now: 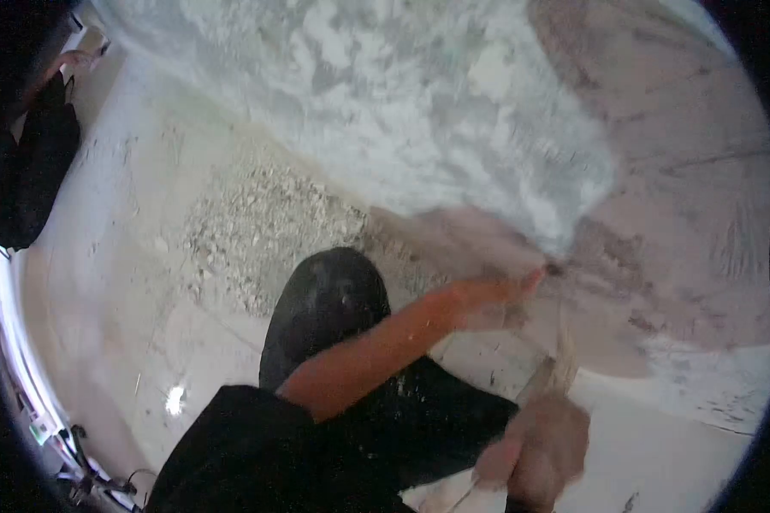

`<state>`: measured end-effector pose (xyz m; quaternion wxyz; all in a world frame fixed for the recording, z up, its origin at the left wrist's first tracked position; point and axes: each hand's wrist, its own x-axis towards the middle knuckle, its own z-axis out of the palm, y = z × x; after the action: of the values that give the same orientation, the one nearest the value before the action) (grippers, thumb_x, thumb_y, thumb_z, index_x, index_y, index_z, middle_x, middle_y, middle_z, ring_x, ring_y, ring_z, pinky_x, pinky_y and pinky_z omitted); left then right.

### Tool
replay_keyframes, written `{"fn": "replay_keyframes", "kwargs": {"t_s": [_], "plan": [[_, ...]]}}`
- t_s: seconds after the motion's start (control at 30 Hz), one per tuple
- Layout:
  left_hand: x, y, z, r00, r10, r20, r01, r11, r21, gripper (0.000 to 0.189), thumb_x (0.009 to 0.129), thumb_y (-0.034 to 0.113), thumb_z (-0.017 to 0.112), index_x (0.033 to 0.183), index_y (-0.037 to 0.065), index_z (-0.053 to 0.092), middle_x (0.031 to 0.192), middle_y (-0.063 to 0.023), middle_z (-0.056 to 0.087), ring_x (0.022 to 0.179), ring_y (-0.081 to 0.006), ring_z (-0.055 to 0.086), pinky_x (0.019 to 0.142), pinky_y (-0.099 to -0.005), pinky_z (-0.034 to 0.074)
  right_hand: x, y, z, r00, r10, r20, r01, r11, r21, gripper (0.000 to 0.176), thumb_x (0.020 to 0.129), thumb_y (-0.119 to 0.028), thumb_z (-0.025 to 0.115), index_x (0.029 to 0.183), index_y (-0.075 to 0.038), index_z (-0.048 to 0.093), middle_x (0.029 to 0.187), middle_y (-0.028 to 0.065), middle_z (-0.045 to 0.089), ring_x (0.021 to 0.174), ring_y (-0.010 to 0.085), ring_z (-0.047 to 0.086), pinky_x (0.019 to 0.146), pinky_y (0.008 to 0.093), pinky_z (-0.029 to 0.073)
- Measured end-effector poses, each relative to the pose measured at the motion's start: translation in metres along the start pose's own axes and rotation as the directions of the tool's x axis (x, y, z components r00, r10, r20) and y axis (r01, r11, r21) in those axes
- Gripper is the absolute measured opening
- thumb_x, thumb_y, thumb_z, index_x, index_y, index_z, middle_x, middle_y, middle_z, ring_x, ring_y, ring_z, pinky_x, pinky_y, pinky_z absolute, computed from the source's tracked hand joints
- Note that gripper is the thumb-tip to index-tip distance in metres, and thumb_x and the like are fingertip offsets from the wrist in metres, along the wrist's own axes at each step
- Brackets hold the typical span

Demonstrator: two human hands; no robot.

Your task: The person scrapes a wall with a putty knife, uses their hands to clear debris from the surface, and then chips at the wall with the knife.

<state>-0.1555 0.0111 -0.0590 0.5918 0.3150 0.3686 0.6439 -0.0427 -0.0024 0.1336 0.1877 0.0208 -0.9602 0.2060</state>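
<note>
My left hand point(492, 295) is stretched out over my knee to the pinkish-brown bare patch of a patchy surface. Its fingertips are beside a small dark spot, below the lower tip of the white, flaking coat point(488, 128). Blur hides how its fingers are set and whether they hold anything. Lower down, my right hand point(543, 445) is closed like a fist and smeared by motion. A pale tan, tool-like shape point(560, 368) sticks up from it, too blurred to name. The two hands are apart.
Broken chips and rubble point(265, 231) lie on the dusty floor point(103, 299) beyond my dark-clad knee point(329, 291). Another person in dark clothes point(38, 171) is at the far left. A bright light strip point(17, 333) and dark cables point(90, 479) run along the lower left.
</note>
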Motion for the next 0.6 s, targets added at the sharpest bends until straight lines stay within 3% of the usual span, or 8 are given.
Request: {"fn": "replay_keyframes", "kwargs": {"t_s": [0.13, 0.2, 0.23, 0.3, 0.33, 0.4, 0.5, 0.6], "plan": [[-0.02, 0.067, 0.006, 0.998, -0.052, -0.038, 0.064, 0.872, 0.485, 0.073, 0.089, 0.056, 0.043, 0.128, -0.004, 0.033, 0.116, -0.0209, 0.052, 0.103, -0.0274, 0.053, 0.098, -0.0318, 0.041, 0.022, -0.012, -0.001, 0.814, 0.372, 0.446, -0.127, 0.863, -0.489, 0.014, 0.069, -0.003, 0.054, 0.058, -0.002, 0.046, 0.06, 0.0112, 0.046, 0.059, 0.0299, 0.05, 0.06, 0.0382, 0.042], [-0.018, 0.048, 0.021, 0.952, -0.29, -0.102, 0.159, 0.748, -0.645, 0.078, 0.087, 0.058, 0.044, 0.13, -0.004, 0.028, 0.116, -0.0224, 0.052, 0.105, -0.0291, 0.052, 0.097, -0.0336, 0.041, 0.002, -0.021, -0.011, 0.983, 0.066, 0.169, -0.026, 0.973, -0.231, 0.014, 0.07, -0.001, 0.055, 0.06, -0.002, 0.045, 0.061, 0.0114, 0.047, 0.062, 0.029, 0.053, 0.062, 0.0378, 0.044], [-0.023, 0.047, 0.02, 0.946, -0.309, -0.098, 0.174, 0.74, -0.65, 0.078, 0.087, 0.058, 0.044, 0.13, -0.004, 0.028, 0.116, -0.0224, 0.052, 0.105, -0.0291, 0.052, 0.097, -0.0336, 0.041, 0.014, 0.005, 0.0, 0.971, -0.011, 0.238, 0.055, 0.983, -0.178, 0.014, 0.073, 0.001, 0.052, 0.061, -0.001, 0.045, 0.06, 0.0099, 0.047, 0.054, 0.028, 0.05, 0.057, 0.036, 0.044], [-0.025, 0.054, 0.008, 0.999, 0.007, -0.036, 0.005, 0.947, 0.322, 0.076, 0.085, 0.056, 0.051, 0.127, -0.005, 0.034, 0.11, -0.0212, 0.055, 0.106, -0.0279, 0.052, 0.096, -0.0348, 0.042, 0.012, -0.007, -0.005, 0.966, -0.036, 0.256, 0.064, 0.993, -0.101, 0.013, 0.073, 0.0, 0.052, 0.062, -0.001, 0.045, 0.06, 0.0093, 0.048, 0.054, 0.0272, 0.05, 0.057, 0.0359, 0.044], [-0.018, 0.052, 0.005, 0.999, 0.018, -0.038, -0.005, 0.946, 0.324, 0.076, 0.085, 0.056, 0.051, 0.127, -0.005, 0.034, 0.11, -0.0212, 0.055, 0.106, -0.0279, 0.052, 0.096, -0.0348, 0.042, 0.008, -0.012, -0.007, 0.949, -0.08, 0.305, 0.086, 0.996, -0.008, 0.012, 0.073, 0.0, 0.052, 0.063, -0.001, 0.045, 0.06, 0.0087, 0.048, 0.053, 0.0265, 0.05, 0.057, 0.0357, 0.045], [-0.008, 0.031, 0.012, 0.945, -0.325, -0.027, 0.251, 0.777, -0.577, 0.071, 0.084, 0.054, 0.055, 0.121, -0.004, 0.042, 0.107, -0.0183, 0.055, 0.105, -0.0258, 0.052, 0.094, -0.0342, 0.043, 0.002, -0.007, -0.003, 0.967, -0.11, 0.229, 0.089, 0.991, 0.1, 0.012, 0.071, 0.002, 0.052, 0.063, -0.003, 0.045, 0.06, 0.0082, 0.047, 0.057, 0.0256, 0.051, 0.058, 0.0361, 0.044], [-0.001, 0.0, 0.008, 0.936, 0.338, -0.102, -0.35, 0.924, -0.153, 0.065, 0.084, 0.054, 0.056, 0.115, -0.003, 0.048, 0.107, -0.0147, 0.056, 0.103, -0.0249, 0.053, 0.093, -0.033, 0.043, 0.017, -0.007, 0.003, 0.909, -0.072, 0.41, 0.17, 0.964, -0.206, 0.014, 0.07, 0.002, 0.052, 0.062, -0.004, 0.044, 0.059, 0.0081, 0.044, 0.057, 0.0262, 0.05, 0.056, 0.0372, 0.041], [-0.014, 0.038, 0.013, 0.981, -0.195, -0.016, 0.148, 0.793, -0.591, 0.059, 0.084, 0.05, 0.057, 0.114, -0.001, 0.049, 0.107, -0.0122, 0.056, 0.102, -0.0233, 0.053, 0.091, -0.0317, 0.043, 0.029, 0.003, 0.018, 0.968, -0.203, 0.145, 0.216, 0.973, -0.081, 0.024, 0.07, -0.004, 0.058, 0.055, -0.007, 0.04, 0.049, 0.0038, 0.037, 0.037, 0.0177, 0.038, 0.036, 0.0341, 0.033]]}}
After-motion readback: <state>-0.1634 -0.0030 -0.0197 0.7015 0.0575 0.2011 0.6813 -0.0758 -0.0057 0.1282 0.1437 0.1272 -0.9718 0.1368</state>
